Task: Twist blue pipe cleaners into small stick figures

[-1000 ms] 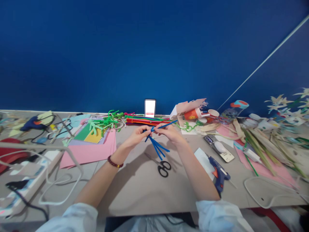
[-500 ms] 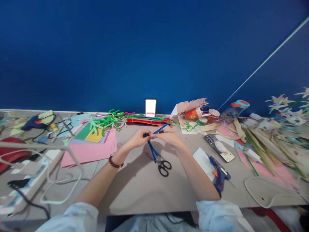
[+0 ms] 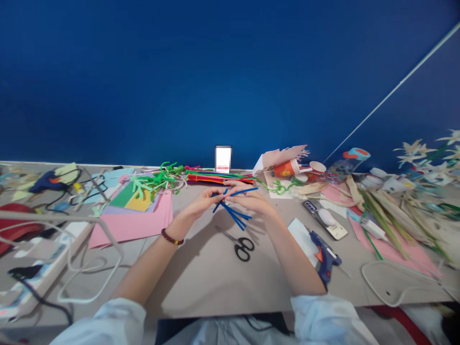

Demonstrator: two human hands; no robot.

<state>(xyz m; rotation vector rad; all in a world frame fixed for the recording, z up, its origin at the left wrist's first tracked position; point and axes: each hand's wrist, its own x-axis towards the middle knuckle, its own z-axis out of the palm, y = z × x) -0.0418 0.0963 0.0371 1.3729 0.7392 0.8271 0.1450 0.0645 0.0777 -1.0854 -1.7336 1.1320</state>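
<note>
Head view: left hand (image 3: 204, 202), right hand (image 3: 252, 199) grip one pipe-cleaner bundle (image 3: 236, 216).

one head-worn view looks forward and down, close over the table (image 3: 215, 282), facing the blue wall (image 3: 215, 72).

- Left sleeve (image 3: 104, 320): pale blue fabric, ends near the elbow; forearm bare.
- Right sleeve (image 3: 325, 318): same pale blue fabric, same length.
- Bracelet (image 3: 171, 237): dark red beads, one yellow bead, worn at the wrist of the left hand (image 3: 203, 203).
</note>
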